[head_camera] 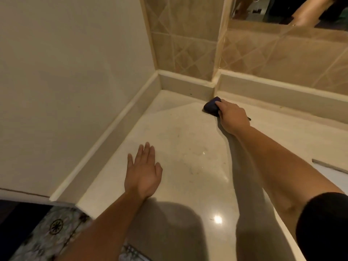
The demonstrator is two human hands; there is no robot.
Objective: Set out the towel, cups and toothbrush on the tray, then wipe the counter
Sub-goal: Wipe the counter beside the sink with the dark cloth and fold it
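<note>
Right hand fingers gripping dark cloth at counter corner — left hand flat, fingers spread

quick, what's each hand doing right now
Left hand: open, flat on the counter, holding nothing.
Right hand: closed on a dark cloth, pressed to the counter by the back corner.

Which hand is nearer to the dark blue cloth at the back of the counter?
The right. The right hand is gripping the dark blue cloth, pressing it on the counter beside the rear ledge's corner. The left hand is well short of it, lying flat near the front-left.
</note>
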